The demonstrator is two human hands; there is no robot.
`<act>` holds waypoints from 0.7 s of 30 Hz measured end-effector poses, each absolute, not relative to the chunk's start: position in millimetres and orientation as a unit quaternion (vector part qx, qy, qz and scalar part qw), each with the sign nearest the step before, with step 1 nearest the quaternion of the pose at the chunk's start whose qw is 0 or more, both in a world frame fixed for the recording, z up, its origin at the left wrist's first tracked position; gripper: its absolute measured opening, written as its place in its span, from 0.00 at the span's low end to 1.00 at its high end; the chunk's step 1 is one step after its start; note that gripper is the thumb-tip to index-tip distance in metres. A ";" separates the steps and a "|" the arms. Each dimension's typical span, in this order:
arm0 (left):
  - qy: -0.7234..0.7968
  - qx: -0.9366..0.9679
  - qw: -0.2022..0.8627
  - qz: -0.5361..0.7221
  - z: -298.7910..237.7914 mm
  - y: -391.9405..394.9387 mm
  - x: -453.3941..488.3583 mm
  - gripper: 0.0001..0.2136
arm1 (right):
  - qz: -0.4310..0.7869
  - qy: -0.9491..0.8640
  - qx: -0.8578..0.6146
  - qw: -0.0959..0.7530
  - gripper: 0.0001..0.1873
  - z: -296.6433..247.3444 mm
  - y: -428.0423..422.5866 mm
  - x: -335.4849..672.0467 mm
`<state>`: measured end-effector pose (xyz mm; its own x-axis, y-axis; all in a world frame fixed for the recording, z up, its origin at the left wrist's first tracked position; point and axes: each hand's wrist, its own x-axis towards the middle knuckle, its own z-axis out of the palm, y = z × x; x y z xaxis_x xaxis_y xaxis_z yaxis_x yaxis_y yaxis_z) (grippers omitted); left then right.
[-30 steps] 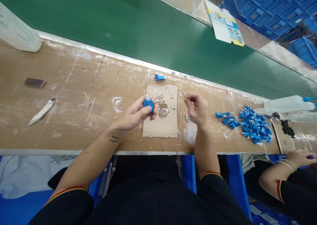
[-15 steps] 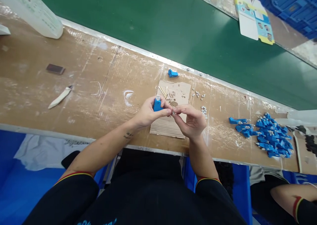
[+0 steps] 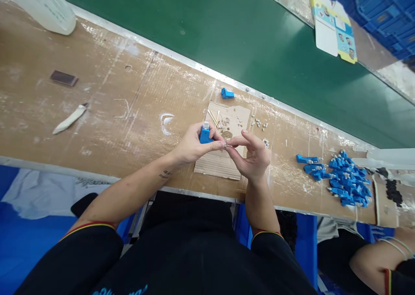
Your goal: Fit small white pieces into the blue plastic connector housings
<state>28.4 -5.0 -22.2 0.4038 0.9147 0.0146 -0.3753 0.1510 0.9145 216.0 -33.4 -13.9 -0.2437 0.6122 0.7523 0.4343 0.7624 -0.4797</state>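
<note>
My left hand (image 3: 193, 145) is closed around a blue plastic part (image 3: 205, 135) with a pale tip pointing up. Its thumb and forefinger meet the fingertips of my right hand (image 3: 251, 156). Between them is a tiny greyish piece (image 3: 226, 144), too small to name. The thumb and forefinger of my right hand pinch it, while the other fingers are loosely bent. Both hands are over a cardboard sheet (image 3: 217, 167) that carries several cotton swabs (image 3: 214, 117) and a brown smear. Small whitish pieces (image 3: 258, 123) lie just right of the cardboard.
A single blue part (image 3: 227, 94) lies beyond the cardboard. Many more are heaped (image 3: 348, 178) at the right. A white-wrapped blade (image 3: 69, 120), a dark block (image 3: 64, 78) and a translucent bottle (image 3: 60, 16) are at the left. Past the bench edge runs a green belt (image 3: 207, 31). Another person's arm (image 3: 372, 256) is at lower right.
The view has shifted slightly. My right forefinger and middle finger have straightened and lifted a little, while the fingertips of both hands stay together. The blue part remains in my left hand.
</note>
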 end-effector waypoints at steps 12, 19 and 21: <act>0.341 0.431 0.689 0.473 -22.9 7.6 21.8 0.20 | 0.178 -0.845 -0.399 0.309 0.20 7.1 -13.7 260.6; 0.356 0.334 0.702 0.519 -21.2 14.0 15.0 0.15 | 0.237 -0.856 -0.442 0.127 0.09 18.5 2.8 261.3; 0.362 0.331 0.700 0.518 -20.1 13.7 15.1 0.14 | 0.248 -0.851 -0.454 0.094 0.09 20.1 5.7 257.2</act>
